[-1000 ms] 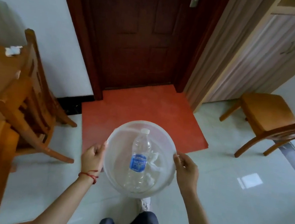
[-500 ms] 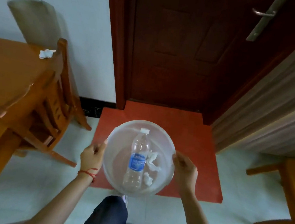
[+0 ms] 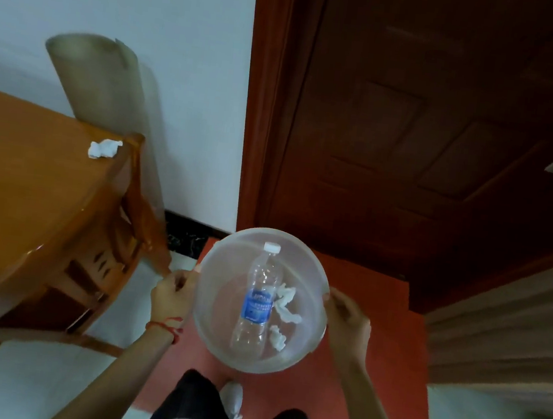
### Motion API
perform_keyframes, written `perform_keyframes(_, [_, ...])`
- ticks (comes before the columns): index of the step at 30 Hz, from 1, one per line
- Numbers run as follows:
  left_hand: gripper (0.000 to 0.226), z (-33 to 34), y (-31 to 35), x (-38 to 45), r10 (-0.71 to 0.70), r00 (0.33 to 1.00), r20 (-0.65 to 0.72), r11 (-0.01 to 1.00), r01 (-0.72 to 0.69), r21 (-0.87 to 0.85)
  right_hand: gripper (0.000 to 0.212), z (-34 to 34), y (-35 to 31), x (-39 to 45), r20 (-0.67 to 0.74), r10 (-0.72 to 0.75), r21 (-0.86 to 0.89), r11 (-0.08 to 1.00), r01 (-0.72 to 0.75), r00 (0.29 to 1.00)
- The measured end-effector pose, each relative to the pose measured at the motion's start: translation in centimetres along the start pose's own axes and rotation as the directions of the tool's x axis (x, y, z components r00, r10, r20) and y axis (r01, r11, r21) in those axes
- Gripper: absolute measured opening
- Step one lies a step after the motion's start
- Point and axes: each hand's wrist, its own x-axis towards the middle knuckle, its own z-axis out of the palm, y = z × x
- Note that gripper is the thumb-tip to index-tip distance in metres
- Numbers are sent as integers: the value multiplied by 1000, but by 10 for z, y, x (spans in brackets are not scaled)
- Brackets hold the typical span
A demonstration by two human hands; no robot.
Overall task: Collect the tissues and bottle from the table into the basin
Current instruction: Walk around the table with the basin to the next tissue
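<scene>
I hold a clear round plastic basin in front of me above the floor. My left hand grips its left rim and my right hand grips its right rim. Inside lies a clear bottle with a blue label and white cap, cap pointing away from me. Two crumpled white tissues lie beside the bottle on its right. Another crumpled white tissue sits on the far corner of the wooden table at the left.
A wooden chair is tucked under the table's right side. A rolled sheet leans on the white wall behind the table. A dark red door stands ahead with an orange-red mat beneath me. My legs show at the bottom.
My view has swung left and closer to the table. The tissue on the table corner and the rolled sheet now sit nearer the middle. Both hands keep holding the basin.
</scene>
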Motion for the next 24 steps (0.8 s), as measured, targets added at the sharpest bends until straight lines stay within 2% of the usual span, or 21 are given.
perform_keyframes(7, [33,12,5,61,-84,988,-127,996,83,-11,16,49,-20,84,153,-31,-59,997,40,988])
perform_keyframes(14, [37,21,18,104,-167,932,-322,986,157,-57,19,111,-44,174,387,-66,-71,992,102,920])
perform_keyframes(24, [30,55,40,136,-345,733,-585,938,284,-198,22,194,-89,287,686,-130,-99,958,269,716])
